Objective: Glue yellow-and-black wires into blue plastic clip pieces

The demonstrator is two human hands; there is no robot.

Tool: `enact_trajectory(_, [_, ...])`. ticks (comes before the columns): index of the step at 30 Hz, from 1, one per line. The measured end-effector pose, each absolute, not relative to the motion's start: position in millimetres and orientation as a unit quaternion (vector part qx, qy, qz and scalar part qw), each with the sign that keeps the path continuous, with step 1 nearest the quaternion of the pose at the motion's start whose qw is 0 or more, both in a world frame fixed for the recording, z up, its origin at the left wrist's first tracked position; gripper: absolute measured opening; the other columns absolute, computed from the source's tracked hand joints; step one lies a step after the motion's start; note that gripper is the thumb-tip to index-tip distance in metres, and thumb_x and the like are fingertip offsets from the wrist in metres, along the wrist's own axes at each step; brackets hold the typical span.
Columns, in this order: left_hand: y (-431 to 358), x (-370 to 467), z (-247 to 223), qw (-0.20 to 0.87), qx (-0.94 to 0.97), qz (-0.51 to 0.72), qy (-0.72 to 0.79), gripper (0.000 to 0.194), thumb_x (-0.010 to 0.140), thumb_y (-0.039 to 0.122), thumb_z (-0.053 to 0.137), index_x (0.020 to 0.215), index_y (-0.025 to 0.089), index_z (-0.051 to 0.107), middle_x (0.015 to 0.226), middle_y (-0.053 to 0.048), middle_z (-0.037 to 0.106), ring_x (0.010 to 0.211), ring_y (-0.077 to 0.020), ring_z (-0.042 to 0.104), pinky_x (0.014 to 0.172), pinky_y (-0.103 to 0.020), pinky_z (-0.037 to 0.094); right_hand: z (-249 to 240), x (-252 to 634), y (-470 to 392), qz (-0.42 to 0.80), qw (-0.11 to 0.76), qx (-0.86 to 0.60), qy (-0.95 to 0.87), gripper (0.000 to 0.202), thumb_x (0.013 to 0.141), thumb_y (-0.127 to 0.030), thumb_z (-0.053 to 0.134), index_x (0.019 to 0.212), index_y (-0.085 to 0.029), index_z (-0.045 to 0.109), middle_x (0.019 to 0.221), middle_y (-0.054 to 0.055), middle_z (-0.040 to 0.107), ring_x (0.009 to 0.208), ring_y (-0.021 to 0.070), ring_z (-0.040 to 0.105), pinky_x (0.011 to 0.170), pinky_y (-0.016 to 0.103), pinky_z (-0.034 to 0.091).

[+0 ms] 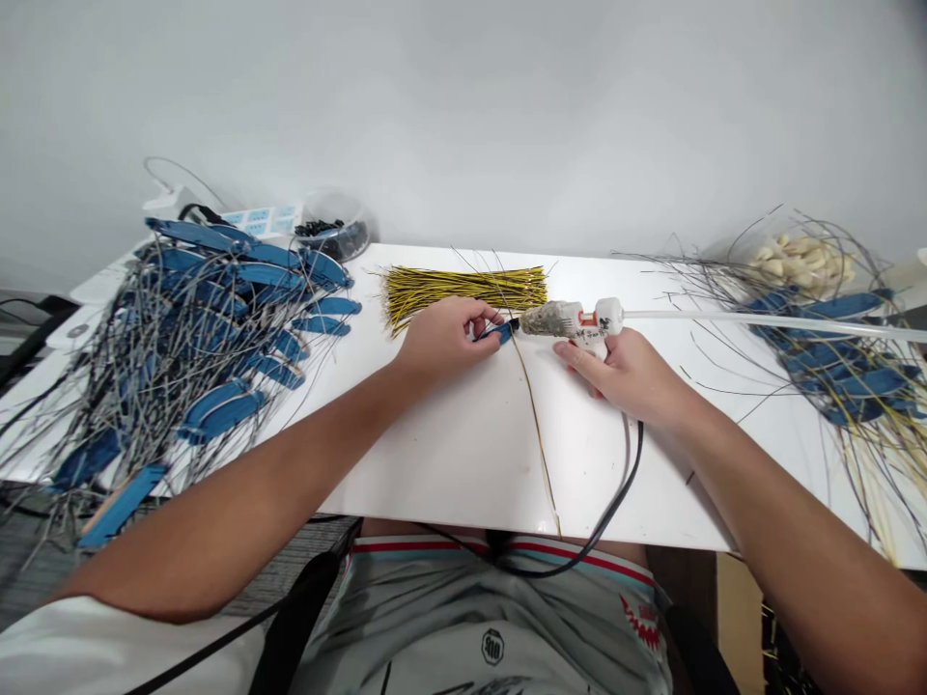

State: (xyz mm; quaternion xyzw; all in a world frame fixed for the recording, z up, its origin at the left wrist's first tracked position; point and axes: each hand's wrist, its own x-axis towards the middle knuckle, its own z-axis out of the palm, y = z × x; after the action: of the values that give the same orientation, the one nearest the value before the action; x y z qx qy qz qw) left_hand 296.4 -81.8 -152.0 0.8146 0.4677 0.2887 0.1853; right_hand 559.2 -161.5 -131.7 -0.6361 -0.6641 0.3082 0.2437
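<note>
Between the fingertips of my left hand is a small blue piece, partly hidden by the fingers. My right hand is wrapped round a white hot glue gun with a long glue stick running out of its back. The gun's crusted nozzle points left and meets or nearly meets the blue piece's right end; contact is hard to tell. From that spot a thin dark-and-yellow wire trails to the table's front edge. Just behind my left hand lies a bundle of yellow-and-black wires.
Blue pieces with grey wires are heaped on the left. A round tub of small black parts stands behind them. At right, more wired blue pieces lie before a bag of cream-coloured pieces. The gun's black cable loops over the front edge.
</note>
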Motion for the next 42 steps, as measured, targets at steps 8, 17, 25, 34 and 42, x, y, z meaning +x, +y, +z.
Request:
enact_trajectory(8, [-81,296,-153,0.177,0.819,0.283,0.467,0.018,0.084,0.033,0.075,0.099,0.027,0.082,0.081,0.003,0.072,0.077,-0.0162,0.06,0.069,-0.031,0.04,-131,558,-162,0.314,0.244,-0.637,-0.661,0.051,0.1,-0.068,0.061,0.09,-0.019,0.069,0.054,-0.001,0.053,0.053,0.0172,0.047,0.054,0.031,0.033])
enact_trajectory(17, [-83,297,-152,0.173,0.818,0.292,0.465,0.017,0.085,0.035,0.075,0.098,0.026,0.083,0.081,0.0,0.073,0.077,-0.018,0.061,0.069,-0.031,0.042,-125,554,-164,0.313,0.262,-0.625,-0.665,0.045,0.1,-0.063,0.065,0.1,-0.02,0.076,0.059,0.004,0.061,0.06,0.0237,0.059,0.054,0.032,0.037])
enact_trajectory(25, [-82,297,-153,0.168,0.821,0.287,0.464,0.016,0.086,0.036,0.075,0.097,0.027,0.082,0.08,0.001,0.072,0.078,-0.0176,0.061,0.07,-0.031,0.041,-122,553,-164,0.304,0.238,-0.642,-0.663,0.049,0.1,-0.065,0.063,0.104,-0.019,0.078,0.053,0.002,0.056,0.057,0.023,0.056,0.056,0.033,0.037])
enact_trajectory(34, [-83,297,-153,0.173,0.817,0.292,0.466,0.018,0.085,0.036,0.074,0.098,0.026,0.082,0.082,0.001,0.074,0.08,-0.018,0.061,0.071,-0.032,0.042,-122,553,-163,0.3,0.236,-0.641,-0.666,0.05,0.1,-0.066,0.062,0.098,-0.019,0.077,0.049,0.001,0.052,0.053,0.0221,0.054,0.055,0.033,0.036])
enact_trajectory(42, [-83,297,-152,0.169,0.82,0.288,0.465,0.016,0.085,0.035,0.074,0.097,0.027,0.082,0.081,0.001,0.073,0.08,-0.0181,0.061,0.071,-0.032,0.042,-124,554,-163,0.301,0.235,-0.636,-0.67,0.05,0.1,-0.067,0.062,0.105,-0.019,0.078,0.053,0.002,0.056,0.055,0.0228,0.056,0.055,0.033,0.036])
